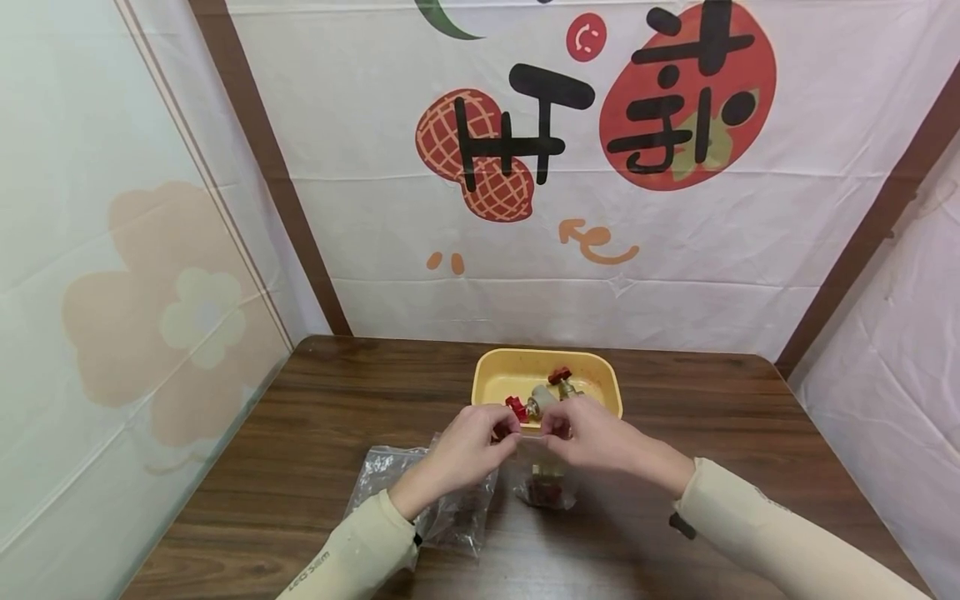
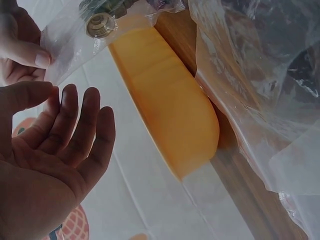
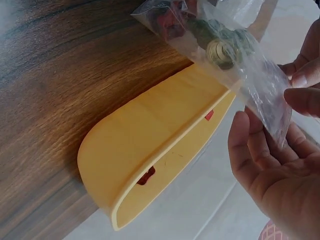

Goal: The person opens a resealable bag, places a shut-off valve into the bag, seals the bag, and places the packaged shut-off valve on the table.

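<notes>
A clear plastic bag hangs between my two hands, in front of the yellow tray. Inside it is a brass valve with a threaded end, and something red shows through the plastic beside it. My left hand pinches the bag's top edge between thumb and forefinger, the other fingers loosely bent in the left wrist view. On the opposite side of the same edge, my right hand pinches the plastic with thumb and fingers. The two sets of fingertips are close together.
The yellow tray stands at the back of the wooden table, holding red-handled valves. More clear plastic bags lie flat at the left, partly under my left forearm. Printed cloth hangs behind the table and along its sides.
</notes>
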Demonstrator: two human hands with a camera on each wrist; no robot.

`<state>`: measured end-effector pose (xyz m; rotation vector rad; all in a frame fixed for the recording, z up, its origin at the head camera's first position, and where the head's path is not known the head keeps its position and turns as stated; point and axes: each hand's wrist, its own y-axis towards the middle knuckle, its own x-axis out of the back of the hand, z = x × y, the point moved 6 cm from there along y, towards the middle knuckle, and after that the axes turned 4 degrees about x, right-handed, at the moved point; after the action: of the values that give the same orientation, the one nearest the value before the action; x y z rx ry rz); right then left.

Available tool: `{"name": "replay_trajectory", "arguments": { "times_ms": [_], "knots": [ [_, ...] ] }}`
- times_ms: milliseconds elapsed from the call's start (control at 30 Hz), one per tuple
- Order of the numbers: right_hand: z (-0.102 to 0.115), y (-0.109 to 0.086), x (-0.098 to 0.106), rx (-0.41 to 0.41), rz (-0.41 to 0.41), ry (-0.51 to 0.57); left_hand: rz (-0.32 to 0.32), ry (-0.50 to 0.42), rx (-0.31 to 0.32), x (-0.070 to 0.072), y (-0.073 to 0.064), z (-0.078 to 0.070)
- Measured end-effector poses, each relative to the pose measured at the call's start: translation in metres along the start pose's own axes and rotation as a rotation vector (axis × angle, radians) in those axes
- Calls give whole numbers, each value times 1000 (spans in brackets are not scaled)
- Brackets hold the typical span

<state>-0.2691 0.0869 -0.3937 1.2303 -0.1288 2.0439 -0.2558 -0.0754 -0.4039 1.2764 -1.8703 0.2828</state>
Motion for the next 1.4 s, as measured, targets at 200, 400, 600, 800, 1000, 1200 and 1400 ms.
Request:
{"name": "replay_trajectory", "arguments": {
  "times_ms": [200,400,600,800,1000,1200,1400],
  "knots": [
    [2,-1,1,5,9,-10,3,-1,1,1,0,-1],
    [1,-2,1,-8,10,-3,7,-3,9,1,-1,0],
    [-3,-6,2,-42,22,13,8,-8,4,1,-1,0],
    [0,-6,3,-25,24,9,7,-6,1,1,-1,0],
    [-2,-9,6,-28,30,16,11,-2,8,0,-2,-1],
    [-5,-14,9,-55,29,15,12,-9,9,0,-1,0],
    [-2,-14,10,-39,32,12,5,-8,5,0,0,-1]
  ]
}}
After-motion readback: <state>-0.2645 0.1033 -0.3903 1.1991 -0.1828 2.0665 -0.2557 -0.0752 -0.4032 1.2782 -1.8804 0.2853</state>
